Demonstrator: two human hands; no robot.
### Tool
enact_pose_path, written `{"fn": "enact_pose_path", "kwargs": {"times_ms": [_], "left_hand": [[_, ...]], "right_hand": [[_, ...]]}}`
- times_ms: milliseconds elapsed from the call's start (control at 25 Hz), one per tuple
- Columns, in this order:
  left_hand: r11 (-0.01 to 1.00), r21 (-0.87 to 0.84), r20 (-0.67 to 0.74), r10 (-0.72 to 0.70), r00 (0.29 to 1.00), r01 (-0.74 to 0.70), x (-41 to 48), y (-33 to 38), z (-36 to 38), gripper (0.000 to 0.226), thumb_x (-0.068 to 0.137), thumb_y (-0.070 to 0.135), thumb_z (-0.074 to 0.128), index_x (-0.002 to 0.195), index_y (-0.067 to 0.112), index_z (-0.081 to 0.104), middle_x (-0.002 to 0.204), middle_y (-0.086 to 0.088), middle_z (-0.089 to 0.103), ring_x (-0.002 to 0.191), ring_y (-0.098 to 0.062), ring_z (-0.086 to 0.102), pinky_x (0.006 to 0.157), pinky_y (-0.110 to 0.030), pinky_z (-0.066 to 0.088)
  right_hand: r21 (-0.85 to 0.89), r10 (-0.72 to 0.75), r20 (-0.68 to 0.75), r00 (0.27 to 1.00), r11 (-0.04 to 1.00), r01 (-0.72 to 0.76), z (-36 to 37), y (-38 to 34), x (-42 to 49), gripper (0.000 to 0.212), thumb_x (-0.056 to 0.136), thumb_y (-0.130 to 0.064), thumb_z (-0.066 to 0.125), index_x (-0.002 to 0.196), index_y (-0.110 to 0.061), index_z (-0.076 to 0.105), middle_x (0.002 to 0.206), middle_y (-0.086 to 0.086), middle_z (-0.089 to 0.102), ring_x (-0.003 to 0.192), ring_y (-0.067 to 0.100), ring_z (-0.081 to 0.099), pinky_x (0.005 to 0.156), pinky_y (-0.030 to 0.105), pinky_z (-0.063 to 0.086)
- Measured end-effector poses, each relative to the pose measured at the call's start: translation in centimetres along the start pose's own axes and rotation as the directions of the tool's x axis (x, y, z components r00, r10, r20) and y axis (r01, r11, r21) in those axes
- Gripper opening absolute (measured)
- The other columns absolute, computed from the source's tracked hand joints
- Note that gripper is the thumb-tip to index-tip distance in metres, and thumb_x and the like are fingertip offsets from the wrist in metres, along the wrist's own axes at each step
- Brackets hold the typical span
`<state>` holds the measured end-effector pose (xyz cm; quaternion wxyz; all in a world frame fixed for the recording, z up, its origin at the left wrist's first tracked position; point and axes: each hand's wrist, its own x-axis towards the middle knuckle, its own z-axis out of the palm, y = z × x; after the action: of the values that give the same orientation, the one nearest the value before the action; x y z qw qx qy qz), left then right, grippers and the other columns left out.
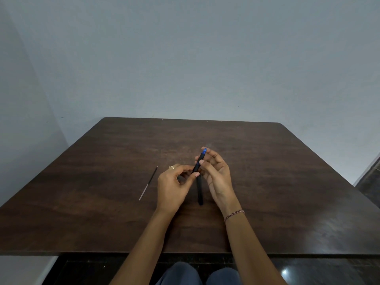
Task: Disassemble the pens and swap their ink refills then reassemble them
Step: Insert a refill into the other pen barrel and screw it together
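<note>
A dark pen with a blue end (pixel 200 160) is held tilted above the middle of the brown table (pixel 267 171). My left hand (pixel 174 185) pinches its lower part between thumb and fingers. My right hand (pixel 216 173) holds the upper part near the blue end with curled fingertips. A second dark pen body (pixel 199 192) lies on the table between my hands, pointing towards me. A thin ink refill (pixel 148 183) lies loose on the table to the left of my left hand.
The table's near edge (pixel 82 253) runs just in front of my knees. A plain grey wall stands behind the table's far edge. Dark floor shows at the far right.
</note>
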<state>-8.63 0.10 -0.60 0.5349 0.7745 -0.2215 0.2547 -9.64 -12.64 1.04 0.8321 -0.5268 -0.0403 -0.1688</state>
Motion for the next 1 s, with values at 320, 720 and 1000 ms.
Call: {"fn": "enact_pose_path", "kwargs": {"times_ms": [320,720,1000], "left_hand": [[1.000,0.008,0.010,0.007,1.000,-0.007,0.05,0.18,-0.13,0.017,0.074,0.019,0.078,0.091,0.020,0.074,0.080,0.014,0.067,0.075,-0.003,0.061,0.061,-0.008,0.042],[1.000,0.009,0.012,0.008,1.000,-0.008,-0.06,0.11,-0.09,0.019,0.073,0.019,0.079,0.090,0.020,0.073,0.079,0.012,0.067,0.074,-0.002,0.061,0.061,-0.008,0.043],[1.000,-0.004,-0.008,-0.003,1.000,0.003,0.04,0.13,-0.23,0.017,0.073,0.017,0.080,0.089,0.017,0.073,0.079,0.008,0.068,0.077,-0.001,0.061,0.061,-0.007,0.042]], "right_hand": [[0.046,0.015,-0.034,0.999,0.999,-0.014,0.11,0.06,0.12,0.018,0.093,-0.007,0.052,0.099,-0.015,0.068,0.090,-0.011,0.071,0.077,0.003,0.062,0.071,0.023,0.054],[0.083,0.019,-0.055,0.998,0.996,-0.015,-0.06,-0.06,0.08,0.012,0.089,-0.004,0.057,0.092,-0.011,0.066,0.082,0.000,0.070,0.082,0.011,0.065,0.074,0.024,0.055],[0.028,0.018,-0.015,1.000,0.999,-0.017,0.10,-0.14,-0.01,0.029,0.087,0.006,0.058,0.104,-0.014,0.067,0.082,-0.004,0.071,0.083,0.008,0.067,0.075,0.023,0.056]]}}
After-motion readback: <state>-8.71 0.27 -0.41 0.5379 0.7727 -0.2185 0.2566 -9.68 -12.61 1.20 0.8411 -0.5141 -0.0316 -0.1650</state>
